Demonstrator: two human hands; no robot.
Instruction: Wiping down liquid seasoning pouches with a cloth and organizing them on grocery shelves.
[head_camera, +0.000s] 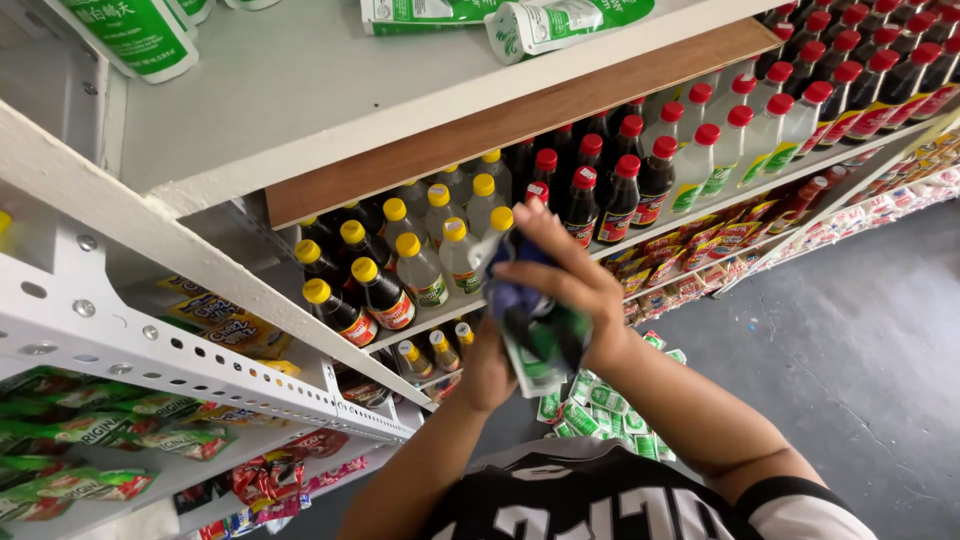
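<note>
At the far left, glossy green foil packets (80, 435) lie flat on the lower tier of the white perforated steel rack (120, 330). Next over, on the middle shelf, stand round bottles with yellow caps (395, 270), some dark, some clear, all smooth and upright.

My left hand (487, 372) comes up from below, fingers wrapped around the lower end of a soft green-and-white pouch (535, 362); its printed skin is creased where I squeeze it. The pouch sits in front of the shelf edge, between my two hands, its long axis running roughly up and down, upper end toward the bottles and lower end toward my chest. A crumpled blue-purple cloth (518, 288) bunches over its top.

My right hand (570, 285) curls over that cloth from above, fingers bent and pressing it on the pouch, one fingertip stretched toward a red-capped dark bottle (582, 205).

Further right, red-capped bottles (760, 120) fill the shelf in rows, above the grey concrete floor (850, 360).
</note>
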